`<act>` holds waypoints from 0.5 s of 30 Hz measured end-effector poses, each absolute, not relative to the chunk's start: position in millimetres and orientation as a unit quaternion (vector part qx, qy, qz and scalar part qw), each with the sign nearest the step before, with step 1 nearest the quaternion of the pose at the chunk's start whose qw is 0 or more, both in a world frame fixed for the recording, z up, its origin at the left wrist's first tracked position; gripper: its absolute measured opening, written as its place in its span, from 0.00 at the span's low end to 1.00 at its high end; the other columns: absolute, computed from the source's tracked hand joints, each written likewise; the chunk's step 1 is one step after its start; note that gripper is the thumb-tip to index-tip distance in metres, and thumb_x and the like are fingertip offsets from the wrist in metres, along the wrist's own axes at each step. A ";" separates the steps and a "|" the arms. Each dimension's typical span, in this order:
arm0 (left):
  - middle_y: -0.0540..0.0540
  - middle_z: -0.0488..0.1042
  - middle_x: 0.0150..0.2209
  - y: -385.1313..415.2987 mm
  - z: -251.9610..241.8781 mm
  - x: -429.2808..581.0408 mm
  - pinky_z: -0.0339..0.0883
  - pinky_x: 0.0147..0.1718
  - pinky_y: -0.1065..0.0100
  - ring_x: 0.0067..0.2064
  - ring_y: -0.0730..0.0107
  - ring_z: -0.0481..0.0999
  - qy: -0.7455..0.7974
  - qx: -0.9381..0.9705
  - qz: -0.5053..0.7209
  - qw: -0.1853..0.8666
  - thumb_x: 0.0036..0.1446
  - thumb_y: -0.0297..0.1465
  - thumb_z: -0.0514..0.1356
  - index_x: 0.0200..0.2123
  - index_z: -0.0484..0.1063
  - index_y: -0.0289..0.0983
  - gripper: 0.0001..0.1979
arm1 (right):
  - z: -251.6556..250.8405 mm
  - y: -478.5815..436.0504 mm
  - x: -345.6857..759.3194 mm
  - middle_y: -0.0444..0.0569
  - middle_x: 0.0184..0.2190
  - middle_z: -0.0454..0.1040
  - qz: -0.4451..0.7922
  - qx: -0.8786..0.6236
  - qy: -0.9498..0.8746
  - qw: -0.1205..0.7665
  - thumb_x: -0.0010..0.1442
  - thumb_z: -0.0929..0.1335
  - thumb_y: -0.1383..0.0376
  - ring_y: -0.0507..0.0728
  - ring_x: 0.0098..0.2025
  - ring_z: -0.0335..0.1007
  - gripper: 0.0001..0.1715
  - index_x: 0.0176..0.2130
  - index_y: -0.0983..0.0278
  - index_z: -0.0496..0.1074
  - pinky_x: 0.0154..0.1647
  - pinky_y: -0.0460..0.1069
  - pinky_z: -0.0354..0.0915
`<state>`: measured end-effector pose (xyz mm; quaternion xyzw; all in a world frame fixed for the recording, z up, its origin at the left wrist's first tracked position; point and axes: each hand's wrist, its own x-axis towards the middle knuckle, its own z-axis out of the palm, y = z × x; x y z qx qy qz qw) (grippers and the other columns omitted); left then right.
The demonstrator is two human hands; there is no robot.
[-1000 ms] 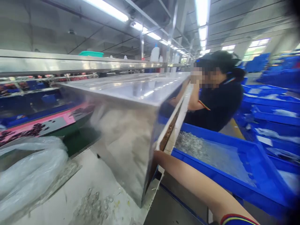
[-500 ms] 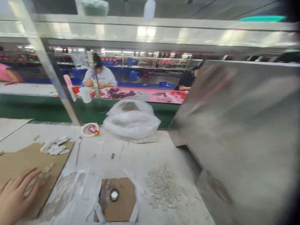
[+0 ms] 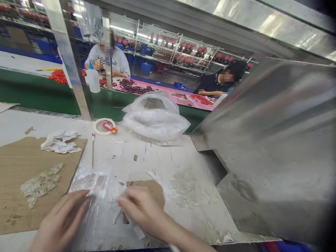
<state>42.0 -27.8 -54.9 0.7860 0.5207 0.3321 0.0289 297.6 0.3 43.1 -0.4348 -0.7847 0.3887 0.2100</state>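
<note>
My left hand (image 3: 63,222) hovers over the white tabletop at the lower left, fingers stretched out and somewhat blurred, holding nothing that shows. It is beside the large brown cardboard sheet (image 3: 15,154), on which lies a cluster of flat translucent pieces (image 3: 40,185). Over the small cardboard piece (image 3: 154,192) at the middle is my right hand (image 3: 141,206), its fingers curled together and smeared by motion. Whatever it pinches is hidden. The hand also covers the spot where a small round ring lay. Many small clear pieces (image 3: 187,185) are spread to the right.
Crumpled white tissue (image 3: 60,141), a thin brush-like stick (image 3: 93,150) and a tape roll (image 3: 105,126) lie farther back. A clear plastic bag (image 3: 157,122) stands at the table's far edge. A metal panel (image 3: 275,150) blocks the right side. Two people sit across.
My left hand has left the translucent pieces on the large cardboard and moved right. My right hand has come into view over the small cardboard. The view has tilted and shifted.
</note>
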 end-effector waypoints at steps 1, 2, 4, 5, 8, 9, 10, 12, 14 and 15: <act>0.46 0.86 0.42 -32.0 -58.7 47.6 0.80 0.40 0.66 0.40 0.59 0.87 0.519 0.774 0.355 0.075 0.62 0.31 0.60 0.49 0.74 0.45 0.12 | 38.2 9.0 281.3 0.50 0.47 0.79 0.375 -0.405 -0.813 0.183 0.70 0.69 0.60 0.59 0.44 0.79 0.12 0.49 0.65 0.76 0.45 0.57 0.76; 0.45 0.86 0.41 -35.4 -61.3 52.6 0.81 0.39 0.65 0.40 0.57 0.88 0.527 0.753 0.378 0.114 0.62 0.31 0.60 0.46 0.75 0.43 0.10 | 33.1 19.5 263.5 0.50 0.43 0.80 0.357 -0.369 -0.844 0.153 0.70 0.69 0.59 0.58 0.42 0.79 0.12 0.44 0.65 0.76 0.44 0.56 0.76; 0.46 0.85 0.33 -39.3 -63.2 61.2 0.81 0.32 0.66 0.34 0.58 0.87 0.553 0.721 0.395 0.138 0.62 0.30 0.59 0.37 0.74 0.42 0.04 | 22.6 40.9 229.5 0.52 0.35 0.80 0.317 -0.302 -0.893 0.107 0.71 0.67 0.56 0.60 0.39 0.77 0.19 0.34 0.65 0.75 0.43 0.55 0.74; 0.47 0.84 0.29 -40.1 -63.0 65.0 0.81 0.28 0.66 0.30 0.59 0.86 0.572 0.703 0.399 0.139 0.62 0.30 0.58 0.35 0.72 0.42 0.03 | 17.6 49.8 216.5 0.54 0.35 0.80 0.298 -0.282 -0.907 0.094 0.72 0.65 0.55 0.62 0.38 0.76 0.21 0.34 0.66 0.75 0.39 0.55 0.73; 0.44 0.83 0.32 -39.3 -61.1 74.7 0.82 0.32 0.64 0.34 0.59 0.86 0.616 0.664 0.399 0.143 0.65 0.30 0.57 0.40 0.71 0.39 0.04 | 3.7 67.0 202.1 0.56 0.37 0.78 0.262 -0.238 -0.931 0.089 0.75 0.62 0.59 0.62 0.36 0.74 0.19 0.37 0.66 0.73 0.37 0.54 0.70; 0.40 0.83 0.35 -38.8 -60.7 77.3 0.82 0.34 0.62 0.36 0.57 0.87 0.627 0.653 0.401 0.137 0.65 0.30 0.57 0.43 0.71 0.37 0.06 | -0.5 70.2 204.5 0.55 0.37 0.77 0.259 -0.226 -0.934 0.096 0.75 0.61 0.60 0.61 0.36 0.73 0.18 0.37 0.66 0.73 0.38 0.53 0.70; 0.37 0.83 0.38 -38.5 -60.6 79.6 0.83 0.36 0.61 0.38 0.57 0.87 0.636 0.646 0.401 0.133 0.65 0.30 0.56 0.47 0.71 0.35 0.09 | -4.3 72.5 209.0 0.54 0.36 0.76 0.259 -0.214 -0.936 0.105 0.75 0.61 0.61 0.61 0.37 0.73 0.17 0.37 0.65 0.72 0.38 0.53 0.69; 0.31 0.82 0.44 -39.0 -60.9 83.0 0.83 0.38 0.61 0.40 0.57 0.87 0.646 0.636 0.400 0.134 0.66 0.29 0.56 0.54 0.69 0.30 0.15 | -10.5 74.9 219.9 0.53 0.35 0.74 0.269 -0.197 -0.934 0.125 0.73 0.63 0.63 0.61 0.39 0.72 0.14 0.37 0.65 0.72 0.41 0.54 0.69; 0.30 0.82 0.47 -41.0 -61.7 84.5 0.83 0.38 0.62 0.40 0.59 0.87 0.648 0.635 0.395 0.144 0.66 0.28 0.56 0.56 0.68 0.29 0.17 | -13.4 75.1 228.5 0.53 0.35 0.74 0.290 -0.194 -0.925 0.149 0.72 0.65 0.64 0.62 0.40 0.70 0.11 0.36 0.64 0.71 0.42 0.55 0.69; 0.30 0.82 0.48 -42.3 -62.3 84.7 0.83 0.39 0.62 0.41 0.59 0.87 0.647 0.636 0.394 0.149 0.67 0.28 0.56 0.56 0.68 0.30 0.17 | -13.3 74.7 231.1 0.53 0.34 0.73 0.304 -0.198 -0.918 0.161 0.70 0.66 0.65 0.62 0.40 0.69 0.08 0.36 0.63 0.71 0.43 0.55 0.69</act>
